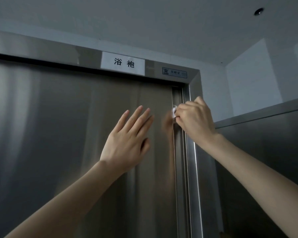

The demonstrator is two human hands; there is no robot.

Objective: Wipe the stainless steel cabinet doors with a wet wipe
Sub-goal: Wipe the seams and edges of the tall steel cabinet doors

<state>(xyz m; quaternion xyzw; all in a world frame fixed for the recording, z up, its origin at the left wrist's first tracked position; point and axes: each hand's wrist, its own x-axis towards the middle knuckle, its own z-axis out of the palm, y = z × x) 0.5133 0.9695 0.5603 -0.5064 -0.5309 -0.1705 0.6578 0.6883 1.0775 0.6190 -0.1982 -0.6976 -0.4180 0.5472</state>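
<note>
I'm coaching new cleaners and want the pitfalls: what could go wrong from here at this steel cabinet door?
1. The left hand lies spread flat against the door, so bare skin may leave prints on the steel.
2. The right hand pinches the wipe at the slot between the door's edge and the frame; if the door shifts, the fingers could get nipped.
3. The wipe is bunched small, so streaks or missed strips seem likely.

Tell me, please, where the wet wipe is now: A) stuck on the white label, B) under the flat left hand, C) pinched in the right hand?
C: the right hand grips the wet wipe at the edge of the cabinet door; the left hand is flat, holding nothing.
</note>
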